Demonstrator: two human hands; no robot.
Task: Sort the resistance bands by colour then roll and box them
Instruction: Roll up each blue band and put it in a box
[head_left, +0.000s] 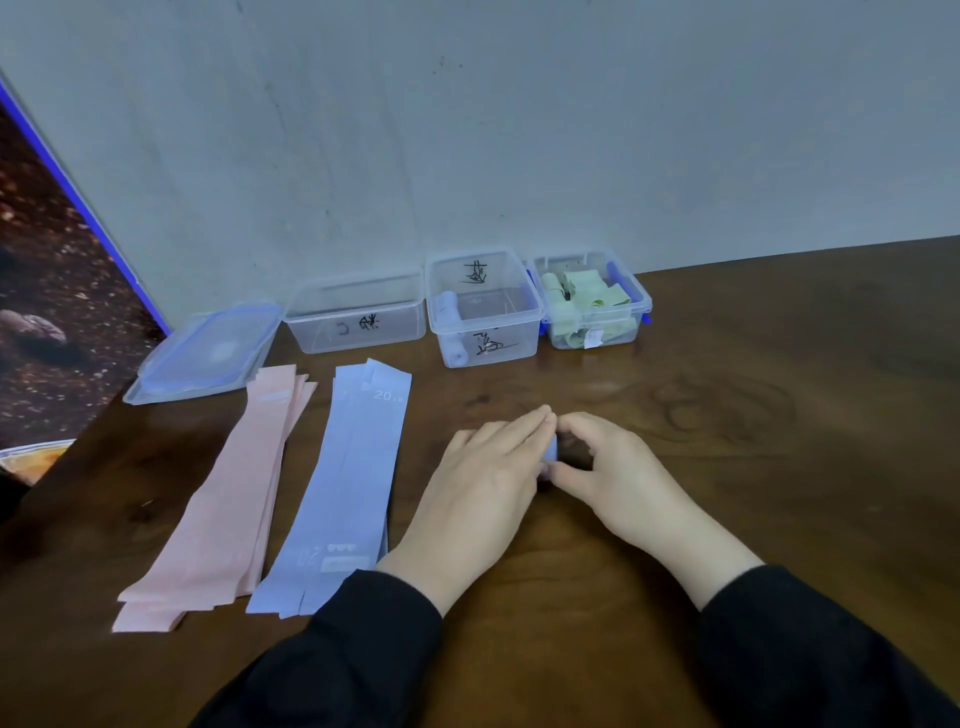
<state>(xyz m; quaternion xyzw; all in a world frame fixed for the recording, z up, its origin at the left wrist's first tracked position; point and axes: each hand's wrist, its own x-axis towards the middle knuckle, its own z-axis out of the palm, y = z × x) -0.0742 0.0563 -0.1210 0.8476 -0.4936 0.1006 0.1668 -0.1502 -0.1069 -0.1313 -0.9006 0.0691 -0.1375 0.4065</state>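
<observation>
My left hand (480, 486) and my right hand (618, 475) meet at the table's middle, both closed around a small rolled blue band (550, 450), mostly hidden by fingers. A flat stack of blue bands (343, 493) lies left of my hands, and a stack of pink bands (231, 499) lies further left. Three clear boxes stand by the wall: an empty left box (358, 312), a middle box (485, 306) with rolled blue bands inside, and a right box (592, 299) full of rolled green bands.
A clear lid with blue clips (205, 353) lies at the far left by the boxes. A dark patterned board (47, 312) leans at the left edge. The grey wall (519, 130) runs close behind the boxes. Brown wooden table (779, 415) extends right.
</observation>
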